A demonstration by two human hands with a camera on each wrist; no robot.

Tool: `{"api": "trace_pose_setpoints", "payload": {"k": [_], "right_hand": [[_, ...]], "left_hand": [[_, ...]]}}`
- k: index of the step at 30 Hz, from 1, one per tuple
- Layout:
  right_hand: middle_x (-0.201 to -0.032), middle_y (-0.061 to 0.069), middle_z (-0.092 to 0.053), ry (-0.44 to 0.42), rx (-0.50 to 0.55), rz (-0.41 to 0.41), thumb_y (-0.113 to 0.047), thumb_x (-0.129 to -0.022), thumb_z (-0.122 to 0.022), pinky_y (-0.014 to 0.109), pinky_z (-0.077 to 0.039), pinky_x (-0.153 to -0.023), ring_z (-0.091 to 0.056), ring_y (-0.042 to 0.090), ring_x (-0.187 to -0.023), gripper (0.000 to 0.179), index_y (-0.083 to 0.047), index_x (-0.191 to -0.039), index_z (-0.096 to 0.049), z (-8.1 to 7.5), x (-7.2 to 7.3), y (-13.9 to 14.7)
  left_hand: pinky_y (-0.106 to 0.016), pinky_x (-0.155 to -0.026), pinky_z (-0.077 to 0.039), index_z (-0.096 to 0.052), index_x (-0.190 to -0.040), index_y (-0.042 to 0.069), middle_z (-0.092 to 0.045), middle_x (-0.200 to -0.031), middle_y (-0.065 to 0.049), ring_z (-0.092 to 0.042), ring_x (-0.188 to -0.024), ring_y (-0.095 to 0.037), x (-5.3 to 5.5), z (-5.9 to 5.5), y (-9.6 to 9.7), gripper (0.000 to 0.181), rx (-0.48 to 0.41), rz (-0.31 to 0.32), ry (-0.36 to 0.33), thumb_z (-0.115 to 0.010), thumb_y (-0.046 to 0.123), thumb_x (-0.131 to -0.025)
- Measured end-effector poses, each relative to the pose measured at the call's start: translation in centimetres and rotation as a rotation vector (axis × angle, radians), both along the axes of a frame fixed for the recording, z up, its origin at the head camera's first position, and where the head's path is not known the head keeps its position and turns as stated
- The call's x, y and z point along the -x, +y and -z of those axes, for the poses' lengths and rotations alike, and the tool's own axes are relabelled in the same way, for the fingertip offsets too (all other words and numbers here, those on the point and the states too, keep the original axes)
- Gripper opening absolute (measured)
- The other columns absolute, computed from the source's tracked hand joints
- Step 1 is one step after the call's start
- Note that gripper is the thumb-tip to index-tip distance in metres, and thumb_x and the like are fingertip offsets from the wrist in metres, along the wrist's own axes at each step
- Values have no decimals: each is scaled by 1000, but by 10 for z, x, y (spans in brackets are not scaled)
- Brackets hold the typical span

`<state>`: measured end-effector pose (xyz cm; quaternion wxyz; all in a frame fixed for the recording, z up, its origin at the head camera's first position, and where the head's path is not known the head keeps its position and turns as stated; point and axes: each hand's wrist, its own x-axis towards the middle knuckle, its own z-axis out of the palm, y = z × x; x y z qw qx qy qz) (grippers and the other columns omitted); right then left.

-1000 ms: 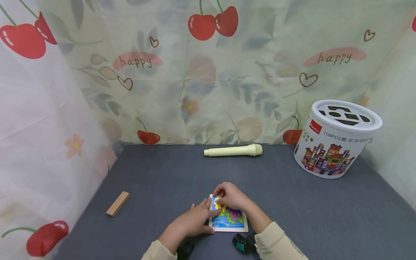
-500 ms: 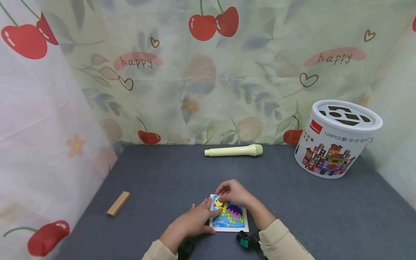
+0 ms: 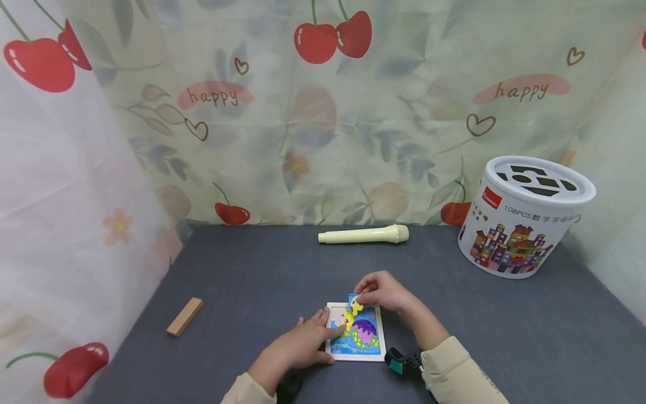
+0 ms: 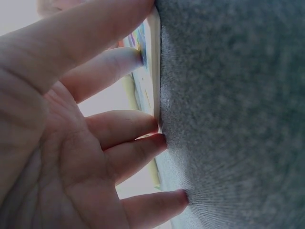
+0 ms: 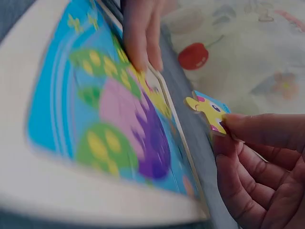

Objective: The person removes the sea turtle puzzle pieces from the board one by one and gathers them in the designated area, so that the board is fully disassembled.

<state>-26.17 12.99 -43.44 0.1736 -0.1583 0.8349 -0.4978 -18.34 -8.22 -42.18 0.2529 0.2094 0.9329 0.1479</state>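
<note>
A small jigsaw puzzle in a pale wooden tray (image 3: 357, 357) lies on the table, its picture a green, yellow and purple cartoon animal on blue. My right hand (image 3: 386, 293) pinches one puzzle piece (image 5: 212, 112) between thumb and fingers, above the tray's far edge. The piece is yellow and blue with a printed eye. Bare wood shows at the tray's upper left. My left hand (image 3: 305, 339) steadies the tray at its left side, fingers extended. In the left wrist view, the fingers (image 4: 126, 128) touch the tray's edge and the tabletop.
A cream toy microphone (image 3: 363, 234) lies at the table's back. A white block bucket (image 3: 520, 224) stands at the back right. To the left lies a wooden block (image 3: 184, 317). A black device (image 3: 404, 362) with a teal patch is at the right wrist. Patterned cloth (image 3: 313, 140) hangs behind.
My right hand has lifted the piece out of the tray's top left and moved right and away, exposing bare wood. My left hand has stayed in place.
</note>
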Motion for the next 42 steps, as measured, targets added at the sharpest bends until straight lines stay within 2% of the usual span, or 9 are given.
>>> {"api": "trace_pose_setpoints", "payload": {"k": [4,10,21,34,42], "right_hand": [[-74,3,-65,2,-3,29,-7,-83,-67,28,-50,-61,-56,9,-63,18,7,-95,-66,0,0,14],[-78,5,-64,-18,-22,99,-9,-84,-67,29,-52,-65,-58,12,-68,19,5,-96,-66,-1,-2,32],[-79,4,-63,-29,-46,174,-11,-85,-66,30,-52,-66,-57,13,-70,21,5,-99,-66,-3,-3,56],[-76,1,-63,-72,-67,135,-9,-85,-65,27,-51,-63,-56,11,-69,21,6,-99,-66,1,-1,77],[-75,0,-61,-27,-123,147,-8,-84,-65,25,-44,-54,-49,13,-64,16,3,-96,-68,7,-2,77]], "left_hand": [[-58,-109,-21,-47,-136,33,-25,-153,-13,-21,-143,-29,0,0,1,58,-1,-7,2,-68,38,-82],[-59,-109,-21,-47,-137,33,-25,-153,-14,-22,-142,-31,-1,2,2,59,2,-14,7,-68,38,-82],[-59,-109,-21,-46,-137,33,-24,-153,-14,-21,-143,-30,0,4,1,59,-13,5,18,-67,37,-82],[-59,-109,-20,-45,-138,32,-23,-154,-15,-20,-143,-30,-2,3,-2,59,-37,10,8,-67,36,-83],[-60,-109,-20,-46,-137,32,-24,-153,-15,-21,-143,-31,-2,2,0,59,-34,-1,17,-68,36,-82]]}}
